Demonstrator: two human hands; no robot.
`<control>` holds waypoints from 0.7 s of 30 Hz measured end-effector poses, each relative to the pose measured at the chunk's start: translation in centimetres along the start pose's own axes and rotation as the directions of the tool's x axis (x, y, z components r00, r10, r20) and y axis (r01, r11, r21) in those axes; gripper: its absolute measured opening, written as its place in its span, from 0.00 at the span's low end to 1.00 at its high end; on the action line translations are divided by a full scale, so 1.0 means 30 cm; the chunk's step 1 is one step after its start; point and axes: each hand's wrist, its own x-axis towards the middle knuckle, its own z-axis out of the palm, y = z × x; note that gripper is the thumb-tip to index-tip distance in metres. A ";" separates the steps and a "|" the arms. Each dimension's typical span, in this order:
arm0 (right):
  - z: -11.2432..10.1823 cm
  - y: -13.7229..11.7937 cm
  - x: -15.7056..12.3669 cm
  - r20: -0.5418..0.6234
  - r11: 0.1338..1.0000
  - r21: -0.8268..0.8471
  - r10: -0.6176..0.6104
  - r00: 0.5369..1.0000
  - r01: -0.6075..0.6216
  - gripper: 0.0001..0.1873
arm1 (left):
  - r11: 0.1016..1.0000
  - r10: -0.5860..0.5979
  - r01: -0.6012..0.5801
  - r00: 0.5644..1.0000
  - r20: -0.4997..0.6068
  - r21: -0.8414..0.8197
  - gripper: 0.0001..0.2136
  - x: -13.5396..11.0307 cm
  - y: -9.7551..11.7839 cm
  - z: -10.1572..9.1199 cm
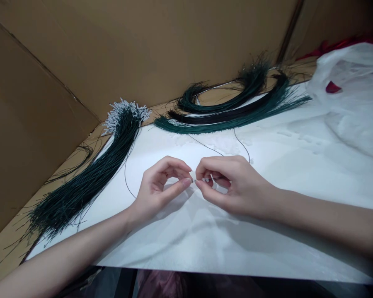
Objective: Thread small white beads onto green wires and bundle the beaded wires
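Observation:
My left hand [161,184] and my right hand [228,184] meet fingertip to fingertip over a white sheet [205,244]. Both hands are closed in a pinch. Between them runs a thin dark green wire [216,178] with small pale beads on its end near my right fingers. The wire loops away behind my right hand. What my left fingertips pinch is too small to name. A bundle of green wires with white beaded tips [90,182] lies to the left of my left hand.
Curved bundles of plain dark green wires [233,109] lie at the back of the sheet. A white plastic bag [354,95] with something red inside sits at the right. Brown cardboard walls [127,54] close in the back and left.

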 end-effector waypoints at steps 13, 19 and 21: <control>-0.002 0.006 0.001 0.024 0.999 -0.029 0.030 0.999 -0.029 0.03 | 1.000 0.008 -0.008 1.000 0.031 0.009 0.08 -0.001 -0.007 0.001; -0.001 0.007 0.000 0.051 0.999 -0.017 0.029 0.998 -0.029 0.03 | 1.000 -0.009 0.009 0.999 0.043 0.002 0.08 -0.003 0.000 0.004; 0.001 0.011 -0.001 0.057 0.999 -0.009 0.033 0.998 -0.032 0.03 | 1.000 -0.014 0.014 0.998 0.068 0.010 0.07 0.004 0.004 -0.003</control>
